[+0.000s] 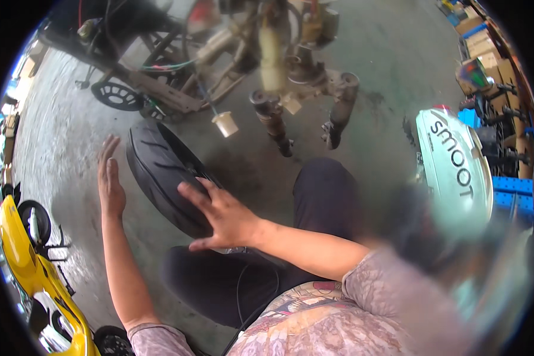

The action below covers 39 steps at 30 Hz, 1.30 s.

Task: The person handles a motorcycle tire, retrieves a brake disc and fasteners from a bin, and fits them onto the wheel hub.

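Observation:
A black scooter tyre (160,178) with a grooved tread leans upright between my hands, close to my bent knees. My right hand (228,216) rests on its near tread with the fingers and thumb spread. To the left of the tyre, my left hand (111,181) is raised with its fingers stretched out, holding nothing. There seems to be a small gap between it and the rubber. The tyre's inner side is mostly hidden, so I cannot tell whether a rim sits in it. My legs (326,190) are in dark trousers.
Ahead stands a stripped scooter frame with bare fork legs (338,110). A white connector (225,124) hangs from its wires near the tyre. A mint-green scooter body (454,160) is at the right, a yellow scooter (26,246) at the left. Cardboard boxes (486,50) line the right side.

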Each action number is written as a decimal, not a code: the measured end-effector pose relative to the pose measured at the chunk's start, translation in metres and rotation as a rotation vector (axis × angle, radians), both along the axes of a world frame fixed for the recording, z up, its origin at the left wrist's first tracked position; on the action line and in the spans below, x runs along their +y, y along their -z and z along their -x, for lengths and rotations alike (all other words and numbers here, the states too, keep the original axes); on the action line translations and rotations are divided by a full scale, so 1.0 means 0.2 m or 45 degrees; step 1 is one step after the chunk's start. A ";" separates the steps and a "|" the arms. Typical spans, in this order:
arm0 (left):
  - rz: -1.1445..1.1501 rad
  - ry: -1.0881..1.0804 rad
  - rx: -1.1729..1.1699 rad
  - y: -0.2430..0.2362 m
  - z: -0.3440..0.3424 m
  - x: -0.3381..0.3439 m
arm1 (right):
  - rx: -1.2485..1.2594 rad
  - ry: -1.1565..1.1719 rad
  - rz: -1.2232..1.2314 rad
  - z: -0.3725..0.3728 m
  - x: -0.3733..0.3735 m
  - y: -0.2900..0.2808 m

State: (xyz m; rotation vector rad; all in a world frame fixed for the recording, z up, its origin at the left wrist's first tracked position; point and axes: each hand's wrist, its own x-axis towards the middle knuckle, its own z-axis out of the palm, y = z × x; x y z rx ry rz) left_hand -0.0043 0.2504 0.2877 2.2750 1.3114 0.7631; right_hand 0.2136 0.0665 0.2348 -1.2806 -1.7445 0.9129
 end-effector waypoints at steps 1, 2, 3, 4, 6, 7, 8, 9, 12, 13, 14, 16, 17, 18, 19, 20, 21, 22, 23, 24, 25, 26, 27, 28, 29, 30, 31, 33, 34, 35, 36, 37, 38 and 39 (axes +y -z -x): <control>0.160 0.105 -0.047 0.02 -0.06 0.00 | 0.053 0.093 0.140 0.01 -0.07 0.00; 0.308 0.204 -0.077 0.02 -0.13 -0.01 | 0.065 0.104 0.098 0.00 -0.12 0.02; 0.231 0.254 -0.112 0.03 -0.20 -0.03 | 0.072 0.108 0.059 -0.04 -0.18 0.05; 0.188 0.308 -0.050 0.00 -0.25 -0.04 | 0.077 0.110 0.020 -0.08 -0.24 0.06; 0.120 0.420 0.088 -0.10 -0.32 -0.07 | -0.018 0.132 0.131 -0.15 -0.31 0.01; 0.069 0.439 0.128 -0.13 -0.35 -0.08 | -0.061 0.125 0.209 -0.18 -0.35 -0.04; 0.028 0.496 0.163 -0.19 -0.36 -0.09 | -0.097 0.112 0.289 -0.19 -0.39 -0.13; -0.016 0.551 0.197 -0.24 -0.38 -0.10 | -0.175 0.091 0.287 -0.20 -0.43 -0.22; 0.056 0.618 0.083 -0.41 -0.41 -0.18 | -0.143 0.218 0.276 -0.16 -0.50 -0.47; 0.151 0.614 -0.017 -0.42 -0.40 -0.21 | -0.136 0.278 0.279 -0.12 -0.51 -0.56; 0.252 0.600 -0.111 -0.45 -0.38 -0.27 | -0.182 0.358 0.244 -0.09 -0.53 -0.62; 0.163 0.500 -0.041 -0.47 -0.41 -0.41 | -0.262 0.514 0.172 -0.03 -0.57 -0.63; 0.083 0.479 0.055 -0.51 -0.41 -0.43 | -0.214 0.523 0.198 -0.04 -0.55 -0.63; 0.016 0.467 0.122 -0.53 -0.44 -0.44 | -0.235 0.537 0.294 -0.09 -0.56 -0.65; 0.009 0.489 0.235 -0.53 -0.48 -0.48 | -0.264 0.532 0.386 -0.13 -0.60 -0.64; 0.005 0.503 0.368 -0.55 -0.47 -0.50 | -0.270 0.527 0.543 -0.16 -0.61 -0.65; 0.132 0.580 0.311 -0.55 -0.47 -0.48 | -0.278 0.493 0.689 -0.21 -0.63 -0.68; 0.249 0.656 0.246 -0.59 -0.49 -0.44 | -0.374 0.459 0.700 -0.29 -0.63 -0.69; 0.359 0.741 0.176 -0.60 -0.50 -0.42 | -0.448 0.454 0.774 -0.35 -0.64 -0.71; 0.428 0.702 0.233 -0.58 -0.49 -0.42 | -0.532 0.446 0.845 -0.40 -0.64 -0.73; 0.497 0.665 0.292 -0.55 -0.47 -0.42 | -0.558 0.441 0.851 -0.42 -0.64 -0.71; 0.554 0.634 0.336 -0.52 -0.48 -0.41 | -0.599 0.447 0.850 -0.47 -0.64 -0.70; 0.352 0.557 0.380 -0.47 -0.47 -0.40 | -0.630 0.451 0.847 -0.49 -0.65 -0.70; 0.387 0.546 0.412 -0.44 -0.46 -0.38 | -0.642 0.453 0.863 -0.49 -0.65 -0.70; 0.452 0.573 0.407 -0.48 -0.50 -0.47 | -0.686 0.480 0.921 -0.50 -0.68 -0.71; 0.501 0.586 0.402 -0.53 -0.53 -0.52 | -0.732 0.501 0.959 -0.50 -0.69 -0.72; 0.518 0.626 0.396 -0.56 -0.51 -0.52 | -0.745 0.502 0.895 -0.46 -0.70 -0.72; 0.474 0.688 0.339 -0.56 -0.46 -0.53 | -0.665 0.360 0.986 -0.48 -0.65 -0.82; 0.471 0.706 0.353 -0.56 -0.47 -0.54 | -0.615 0.282 1.023 -0.50 -0.62 -0.86; 0.475 0.726 0.360 -0.56 -0.51 -0.56 | -0.623 0.260 0.979 -0.55 -0.63 -0.85; 0.452 0.735 0.360 -0.57 -0.53 -0.59 | -0.447 0.286 0.870 -0.57 -0.64 -0.88; 0.477 0.739 0.329 -0.56 -0.53 -0.64 | -0.314 0.296 0.765 -0.56 -0.65 -0.83; 0.462 0.758 0.279 -0.55 -0.56 -0.70 | -0.205 0.312 0.651 -0.55 -0.67 -0.79; 0.486 0.740 0.277 -0.54 -0.57 -0.75 | -0.191 0.275 0.631 -0.51 -0.67 -0.74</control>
